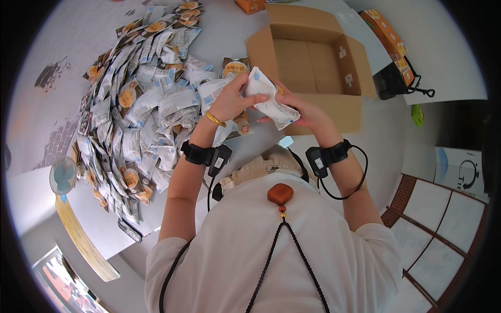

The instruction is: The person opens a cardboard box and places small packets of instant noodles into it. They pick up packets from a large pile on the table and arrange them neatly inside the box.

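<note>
Between my two hands is a printed food sachet [270, 99], its white back facing up. My left hand [233, 98] grips its left side, the thumb lying across the white face. On the other side, my right hand [303, 105] holds the sachet's right edge, with fingers partly hidden beneath it. Whether one sachet or a small stack is held, I cannot tell. A large heap of similar sachets [145, 105] spreads over the table [223, 35] to my left, some showing brown and orange fronts. An open cardboard box [309, 58] stands just beyond my right hand, its flaps folded outward.
A small fan [63, 175] and a phone [130, 230] are at the table's left edge. Orange cartons [387, 39] sit on a black cart [385, 80] at the right. An orange packet [250, 6] lies at the far edge. Wired straps circle both my forearms.
</note>
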Demonstrator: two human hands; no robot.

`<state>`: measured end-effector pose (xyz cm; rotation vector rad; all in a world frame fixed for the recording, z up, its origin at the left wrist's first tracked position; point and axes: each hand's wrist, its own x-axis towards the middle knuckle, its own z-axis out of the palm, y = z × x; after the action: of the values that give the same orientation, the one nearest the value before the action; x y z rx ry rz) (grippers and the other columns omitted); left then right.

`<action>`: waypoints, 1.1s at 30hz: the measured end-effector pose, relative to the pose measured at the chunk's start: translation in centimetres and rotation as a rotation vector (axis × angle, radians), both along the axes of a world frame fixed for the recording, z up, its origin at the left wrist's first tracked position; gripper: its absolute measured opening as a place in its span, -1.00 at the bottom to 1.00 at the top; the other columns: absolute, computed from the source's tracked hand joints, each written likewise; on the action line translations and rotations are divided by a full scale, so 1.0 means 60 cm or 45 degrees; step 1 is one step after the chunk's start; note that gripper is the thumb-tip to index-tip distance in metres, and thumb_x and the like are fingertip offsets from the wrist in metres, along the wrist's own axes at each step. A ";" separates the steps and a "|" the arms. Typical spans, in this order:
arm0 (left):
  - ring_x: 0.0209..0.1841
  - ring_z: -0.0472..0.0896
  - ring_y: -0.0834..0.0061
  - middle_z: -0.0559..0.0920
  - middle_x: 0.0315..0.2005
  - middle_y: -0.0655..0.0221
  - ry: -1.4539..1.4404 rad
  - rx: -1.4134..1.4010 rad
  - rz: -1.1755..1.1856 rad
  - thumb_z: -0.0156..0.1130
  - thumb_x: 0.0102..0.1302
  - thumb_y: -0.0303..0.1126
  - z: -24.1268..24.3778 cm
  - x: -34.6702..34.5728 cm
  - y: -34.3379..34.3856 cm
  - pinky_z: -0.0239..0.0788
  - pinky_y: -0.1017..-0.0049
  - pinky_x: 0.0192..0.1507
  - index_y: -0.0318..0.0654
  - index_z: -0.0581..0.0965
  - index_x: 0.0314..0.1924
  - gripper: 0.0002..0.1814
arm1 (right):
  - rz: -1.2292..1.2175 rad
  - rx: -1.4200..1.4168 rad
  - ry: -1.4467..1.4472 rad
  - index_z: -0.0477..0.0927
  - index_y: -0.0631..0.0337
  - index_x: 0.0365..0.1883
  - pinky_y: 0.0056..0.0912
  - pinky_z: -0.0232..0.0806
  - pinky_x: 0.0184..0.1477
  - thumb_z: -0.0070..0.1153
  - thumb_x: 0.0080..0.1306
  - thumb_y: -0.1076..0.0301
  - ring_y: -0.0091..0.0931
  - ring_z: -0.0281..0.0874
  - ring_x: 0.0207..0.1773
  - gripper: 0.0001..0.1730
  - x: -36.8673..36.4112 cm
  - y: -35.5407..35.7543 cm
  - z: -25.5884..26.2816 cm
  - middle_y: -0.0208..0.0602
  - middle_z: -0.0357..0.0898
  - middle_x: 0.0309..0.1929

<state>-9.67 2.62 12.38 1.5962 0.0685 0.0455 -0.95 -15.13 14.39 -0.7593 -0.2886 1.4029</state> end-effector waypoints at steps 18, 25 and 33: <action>-0.37 0.51 0.67 0.56 -0.36 0.36 0.172 0.170 0.498 0.27 0.13 -0.20 -0.013 0.140 -0.130 0.40 0.64 -0.49 -0.37 0.43 -0.14 -0.58 | -0.163 -0.217 -0.580 0.39 0.35 0.02 -0.52 0.37 -0.15 -0.04 0.33 0.22 -0.55 0.52 -0.20 -0.59 0.147 -0.136 -0.041 -0.29 0.51 -0.11; -0.46 0.52 0.65 0.57 -0.52 0.32 0.239 0.320 0.532 0.30 0.11 -0.19 -0.028 0.180 -0.171 0.37 0.57 -0.49 -0.38 0.48 -0.31 -0.64 | -0.290 -0.310 -0.240 0.43 0.32 0.00 -0.57 0.32 -0.16 0.00 0.30 0.13 -0.63 0.45 -0.15 -0.55 0.191 -0.178 -0.067 -0.34 0.51 -0.15; -0.38 0.51 0.66 0.60 -0.41 0.40 0.111 0.157 0.260 0.25 0.16 -0.30 -0.030 0.186 -0.197 0.37 0.61 -0.31 -0.38 0.50 -0.16 -0.68 | -0.498 -0.275 -0.770 0.56 0.37 -0.21 -0.63 0.28 -0.25 -0.09 0.35 0.16 -0.68 0.43 -0.31 -0.61 0.248 -0.210 -0.066 -0.37 0.56 -0.37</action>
<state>1.51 -9.19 10.55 1.7096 0.3017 0.1411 13.92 -27.75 10.40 -1.3393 -0.4313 0.8173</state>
